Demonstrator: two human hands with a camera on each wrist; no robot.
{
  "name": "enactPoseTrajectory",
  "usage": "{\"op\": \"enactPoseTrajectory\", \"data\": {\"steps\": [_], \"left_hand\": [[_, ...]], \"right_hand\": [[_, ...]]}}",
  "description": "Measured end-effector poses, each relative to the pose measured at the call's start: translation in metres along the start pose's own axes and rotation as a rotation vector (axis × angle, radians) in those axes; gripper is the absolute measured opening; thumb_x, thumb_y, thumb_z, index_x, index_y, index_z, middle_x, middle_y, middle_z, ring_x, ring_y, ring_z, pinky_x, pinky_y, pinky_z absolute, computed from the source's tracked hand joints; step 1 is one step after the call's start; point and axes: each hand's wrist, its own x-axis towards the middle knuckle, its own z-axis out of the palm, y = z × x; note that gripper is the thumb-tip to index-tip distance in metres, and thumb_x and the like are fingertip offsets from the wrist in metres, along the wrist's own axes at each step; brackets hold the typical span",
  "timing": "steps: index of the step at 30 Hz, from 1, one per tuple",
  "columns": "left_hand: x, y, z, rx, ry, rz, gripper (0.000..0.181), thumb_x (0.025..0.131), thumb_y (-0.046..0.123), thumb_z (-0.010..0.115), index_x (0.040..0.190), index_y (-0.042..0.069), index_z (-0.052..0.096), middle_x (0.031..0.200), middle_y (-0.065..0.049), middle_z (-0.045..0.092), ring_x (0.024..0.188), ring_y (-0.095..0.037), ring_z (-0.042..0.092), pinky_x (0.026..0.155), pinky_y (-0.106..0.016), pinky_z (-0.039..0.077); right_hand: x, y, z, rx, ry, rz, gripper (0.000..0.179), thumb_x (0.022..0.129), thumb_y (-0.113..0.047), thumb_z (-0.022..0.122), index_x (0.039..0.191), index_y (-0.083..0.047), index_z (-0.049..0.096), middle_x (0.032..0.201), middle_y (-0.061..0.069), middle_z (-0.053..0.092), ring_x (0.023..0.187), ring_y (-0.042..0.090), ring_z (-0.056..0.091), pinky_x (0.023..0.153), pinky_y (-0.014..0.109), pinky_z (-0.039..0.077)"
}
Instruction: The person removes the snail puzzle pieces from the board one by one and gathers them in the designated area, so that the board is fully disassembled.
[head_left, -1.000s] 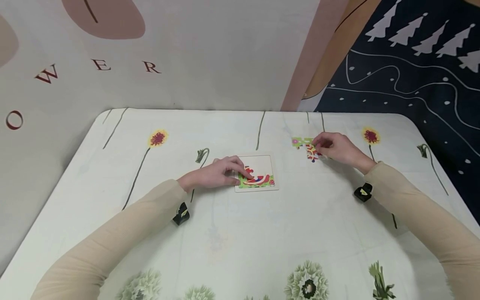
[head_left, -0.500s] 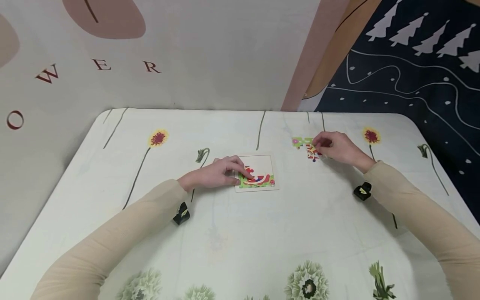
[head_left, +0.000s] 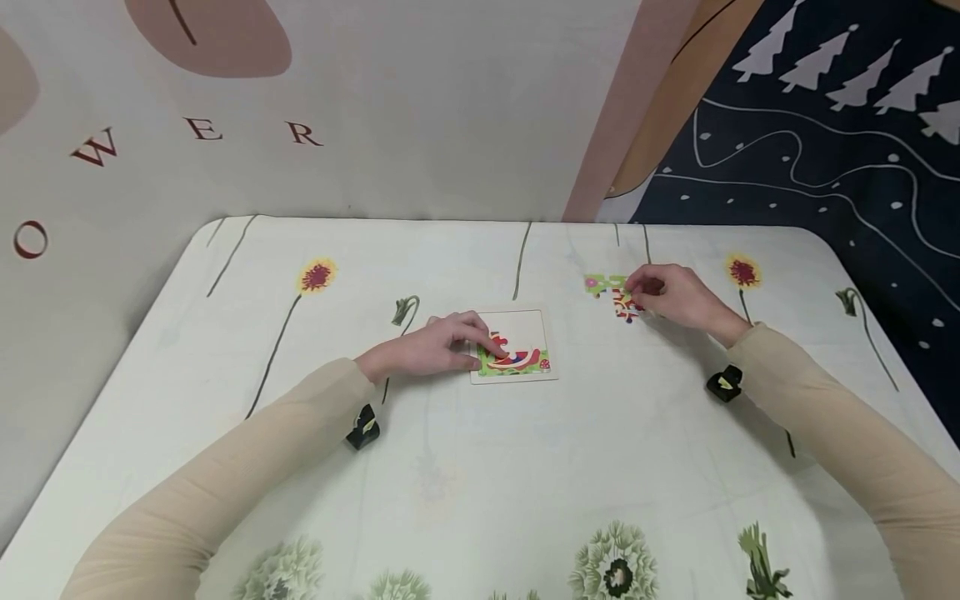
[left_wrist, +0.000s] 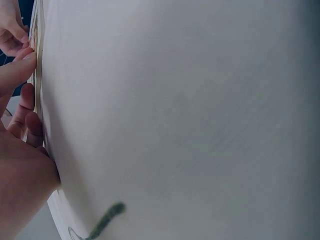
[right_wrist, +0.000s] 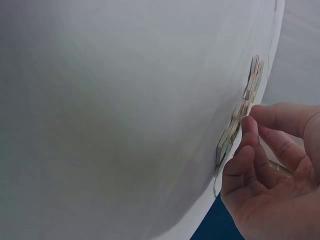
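Under the left hand (head_left: 423, 346), its fingers loosely apart, lay the puzzle board (head_left: 517, 325), forefinger resting on its picture. Farther off, the right hand's (head_left: 684, 298) fingertips bunched at the loose pieces (head_left: 625, 308); whether they pinched one, I couldn't tell.

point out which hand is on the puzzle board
The left hand: its fingers reach over the left edge onto the puzzle board. The right hand is away from it, at the loose pieces.
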Motion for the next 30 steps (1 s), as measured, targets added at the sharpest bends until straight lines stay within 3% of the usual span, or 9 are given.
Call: {"op": "enactPoseTrajectory", "data": {"steps": [10,30], "left_hand": [[-0.0011,0.0031,-0.0005,0.001,-0.004,-0.004,0.032,0.091,0.01,0.067,0.12,0.021,0.074,0.121,-0.001,0.058,0.112,-0.018,0.049,0.092,-0.044,0.021],[-0.0018,0.0039,-0.0007,-0.006,-0.005,-0.011,0.032,0.091,0.01,0.067,0.12,0.021,0.074,0.12,-0.001,0.058,0.111,-0.018,0.048,0.091,-0.042,0.021]], "right_hand": [[-0.0004,-0.0005,0.0026,-0.036,-0.003,0.021,0.018,0.094,-0.005,0.062,0.11,0.003,0.067,0.102,0.018,0.063,0.092,0.028,0.054,0.08,0.035,0.043],[-0.0001,-0.0007,0.0036,-0.039,-0.003,0.004,0.014,0.094,-0.003,0.061,0.106,0.002,0.067,0.099,0.017,0.063,0.088,0.026,0.052,0.077,0.032,0.041]]}}
